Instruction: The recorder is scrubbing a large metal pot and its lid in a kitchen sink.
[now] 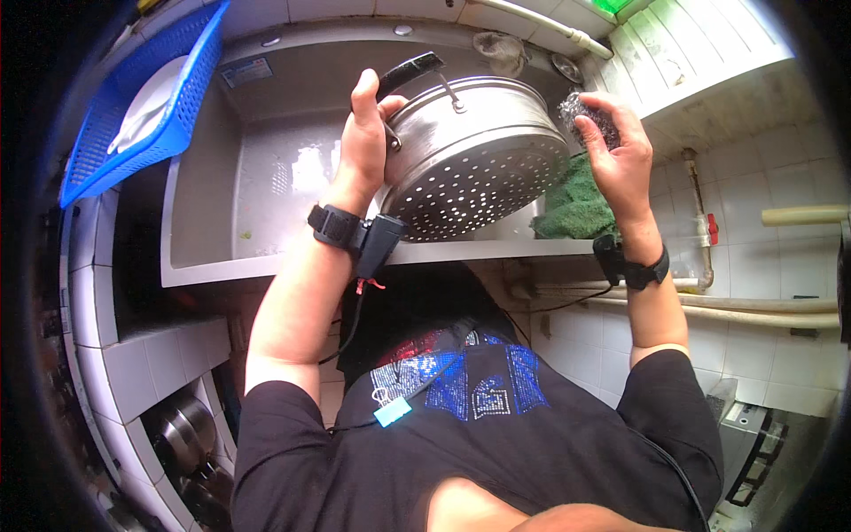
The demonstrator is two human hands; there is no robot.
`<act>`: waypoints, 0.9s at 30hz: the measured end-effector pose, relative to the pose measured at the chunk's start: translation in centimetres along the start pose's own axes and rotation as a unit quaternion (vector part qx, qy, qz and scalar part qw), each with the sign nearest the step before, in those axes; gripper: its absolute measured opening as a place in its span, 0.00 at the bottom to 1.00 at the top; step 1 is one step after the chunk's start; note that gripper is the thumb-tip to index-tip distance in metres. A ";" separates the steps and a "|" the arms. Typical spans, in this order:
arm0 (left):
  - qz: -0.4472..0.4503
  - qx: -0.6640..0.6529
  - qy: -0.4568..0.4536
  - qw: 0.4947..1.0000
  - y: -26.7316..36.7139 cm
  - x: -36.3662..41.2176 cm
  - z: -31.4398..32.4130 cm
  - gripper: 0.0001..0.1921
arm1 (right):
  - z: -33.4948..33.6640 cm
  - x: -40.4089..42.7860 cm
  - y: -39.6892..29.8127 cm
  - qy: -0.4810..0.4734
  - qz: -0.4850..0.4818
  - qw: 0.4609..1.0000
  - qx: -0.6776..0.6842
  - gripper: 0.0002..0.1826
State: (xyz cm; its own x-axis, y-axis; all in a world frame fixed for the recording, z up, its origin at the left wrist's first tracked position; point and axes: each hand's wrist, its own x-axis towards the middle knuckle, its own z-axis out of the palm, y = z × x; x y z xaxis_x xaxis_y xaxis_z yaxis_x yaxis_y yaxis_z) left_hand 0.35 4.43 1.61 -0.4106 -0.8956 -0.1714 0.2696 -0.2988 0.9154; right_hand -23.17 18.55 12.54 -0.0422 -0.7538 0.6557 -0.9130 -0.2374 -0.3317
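Note:
A stainless steel steamer pot (475, 159) with a perforated base is tilted over the sink (279, 153), its holed underside facing me. My left hand (369, 136) grips it at the left side, by the black handle (415, 70). Pinched between the thumb and fingers of my right hand (618, 149) is a steel wool scourer (588, 120), held just right of the pot and apart from it. A green cloth (577, 199) lies beneath that hand at the sink's right end.
A blue plastic basket (189, 100) holding a white dish (149, 100) stands left of the sink. A mesh strainer (500, 53) sits at the back. Pipes (698, 299) run along the right wall. Metal pots (183, 432) rest on a lower shelf at left.

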 end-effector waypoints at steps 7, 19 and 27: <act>0.100 -0.067 -0.022 0.993 0.2 -1.3 0.4 0.39 | 4.7 1.5 -2.3 0.022 -0.080 0.996 0.025 0.20; 0.087 -0.010 -0.069 0.994 0.5 -3.7 2.1 0.44 | 8.2 3.1 1.6 0.061 -0.068 0.992 0.091 0.17; 0.186 0.253 -0.009 0.950 -0.6 -7.8 6.0 0.13 | 5.0 2.7 -0.8 0.020 -0.073 0.996 0.041 0.16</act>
State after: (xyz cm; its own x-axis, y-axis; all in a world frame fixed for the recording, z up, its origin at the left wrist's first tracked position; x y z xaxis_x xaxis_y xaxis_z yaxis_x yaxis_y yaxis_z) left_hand -1.87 13.56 4.58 -0.3859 -0.9008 0.1993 -0.0516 0.2367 0.9702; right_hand -20.53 13.61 11.19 0.0707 -0.6830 0.7269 -0.8742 -0.3933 -0.2846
